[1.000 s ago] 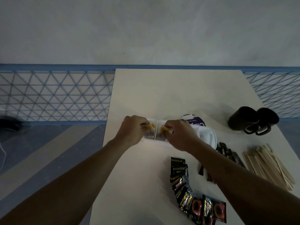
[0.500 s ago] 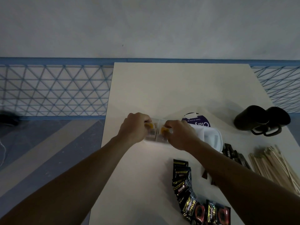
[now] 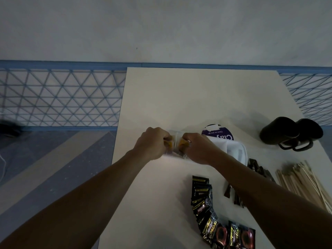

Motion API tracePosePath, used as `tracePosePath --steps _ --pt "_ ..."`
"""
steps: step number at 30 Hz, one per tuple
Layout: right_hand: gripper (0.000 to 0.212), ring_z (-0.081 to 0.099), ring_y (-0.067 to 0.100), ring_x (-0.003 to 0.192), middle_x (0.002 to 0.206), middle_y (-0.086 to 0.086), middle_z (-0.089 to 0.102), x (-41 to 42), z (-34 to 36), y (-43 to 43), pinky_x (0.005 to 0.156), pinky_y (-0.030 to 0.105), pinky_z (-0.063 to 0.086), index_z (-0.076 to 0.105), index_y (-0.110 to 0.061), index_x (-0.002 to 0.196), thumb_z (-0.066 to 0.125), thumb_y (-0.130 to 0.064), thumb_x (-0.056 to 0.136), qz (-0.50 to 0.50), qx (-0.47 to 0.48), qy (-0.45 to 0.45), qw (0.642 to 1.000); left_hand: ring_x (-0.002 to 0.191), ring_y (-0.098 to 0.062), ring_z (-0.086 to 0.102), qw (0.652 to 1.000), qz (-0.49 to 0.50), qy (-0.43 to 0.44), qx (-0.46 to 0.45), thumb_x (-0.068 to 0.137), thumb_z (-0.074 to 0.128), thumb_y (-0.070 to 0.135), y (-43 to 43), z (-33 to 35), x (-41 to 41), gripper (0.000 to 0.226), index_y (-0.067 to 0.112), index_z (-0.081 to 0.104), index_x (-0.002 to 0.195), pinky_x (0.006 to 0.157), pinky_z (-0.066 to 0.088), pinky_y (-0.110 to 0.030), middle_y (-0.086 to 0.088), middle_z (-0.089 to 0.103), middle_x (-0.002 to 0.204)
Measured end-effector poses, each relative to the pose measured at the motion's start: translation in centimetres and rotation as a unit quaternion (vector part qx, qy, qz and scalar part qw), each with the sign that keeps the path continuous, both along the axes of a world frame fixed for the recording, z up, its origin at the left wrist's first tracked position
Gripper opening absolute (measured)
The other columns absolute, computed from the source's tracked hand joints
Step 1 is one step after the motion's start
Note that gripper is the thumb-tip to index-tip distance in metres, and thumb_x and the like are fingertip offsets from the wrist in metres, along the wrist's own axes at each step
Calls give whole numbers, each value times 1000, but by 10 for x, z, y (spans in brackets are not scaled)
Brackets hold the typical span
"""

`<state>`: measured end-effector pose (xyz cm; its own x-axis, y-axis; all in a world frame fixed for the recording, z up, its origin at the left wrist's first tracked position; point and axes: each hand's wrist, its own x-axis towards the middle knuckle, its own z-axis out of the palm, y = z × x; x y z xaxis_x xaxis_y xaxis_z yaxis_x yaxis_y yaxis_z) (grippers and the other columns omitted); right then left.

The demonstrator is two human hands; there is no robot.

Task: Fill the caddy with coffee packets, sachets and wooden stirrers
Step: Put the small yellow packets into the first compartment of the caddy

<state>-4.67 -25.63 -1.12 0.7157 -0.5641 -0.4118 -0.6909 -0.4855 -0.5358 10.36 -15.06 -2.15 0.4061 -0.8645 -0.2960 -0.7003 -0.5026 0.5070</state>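
Note:
A clear plastic caddy with yellow parts stands near the table's left edge. My left hand grips its left side and my right hand grips its right side; both hide most of it. Black coffee packets lie in a curved row at the front, ending in red and black ones. Small dark sachets lie behind my right forearm. A pile of wooden stirrers rests at the right edge.
A white wipes pack with a purple label lies right of the caddy. Two black mugs stand at the far right. The cream table ends close to my left hand; blue patterned floor lies beyond.
Both hands stay on the caddy with little shift of their own. The view has tipped, so the table and objects sit slightly differently in the frame.

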Motion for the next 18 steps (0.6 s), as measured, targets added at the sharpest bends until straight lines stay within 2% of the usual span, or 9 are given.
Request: tracePosePath --steps 4,8,12,16,18 --pt "18 61 27 83 94 4 66 0 -6 3 70 36 52 61 -25 106 55 -33 91 8 -55 13 998 92 -35 65 999 17 -28 0 86 67 23 1 -1 -5 31 32 71 116 78 56 -39 -10 70 104" --pt "16 60 25 80 87 -2 61 -4 -7 4 62 30 41 60 -24 108 58 -31 94 11 -105 -6 994 90 -34 64 999 31 -34 -6 88 65 22 2 -2 -9 30 33 71 115 77 56 -39 -9 69 102" --pt "21 63 25 87 99 0 69 -7 -13 7 67 31 45 65 -28 112 60 -34 93 20 -147 -12 989 87 -33 64 999 41 -28 -11 87 65 26 5 -4 -11 28 40 71 111 76 56 -38 -5 68 98" --pt "24 65 19 86 100 -3 71 -8 -22 13 72 33 53 66 -31 114 59 -43 94 38 -169 -18 985 90 -33 63 998 11 -49 30 88 64 28 4 -2 -11 21 34 73 107 79 55 -38 -7 65 99" --pt "23 64 16 87 102 -6 72 -8 -20 13 72 30 50 67 -32 113 60 -43 93 38 -160 -18 986 91 -32 63 999 2 -41 31 88 65 29 5 -1 -10 22 33 74 108 78 55 -38 -7 67 101"
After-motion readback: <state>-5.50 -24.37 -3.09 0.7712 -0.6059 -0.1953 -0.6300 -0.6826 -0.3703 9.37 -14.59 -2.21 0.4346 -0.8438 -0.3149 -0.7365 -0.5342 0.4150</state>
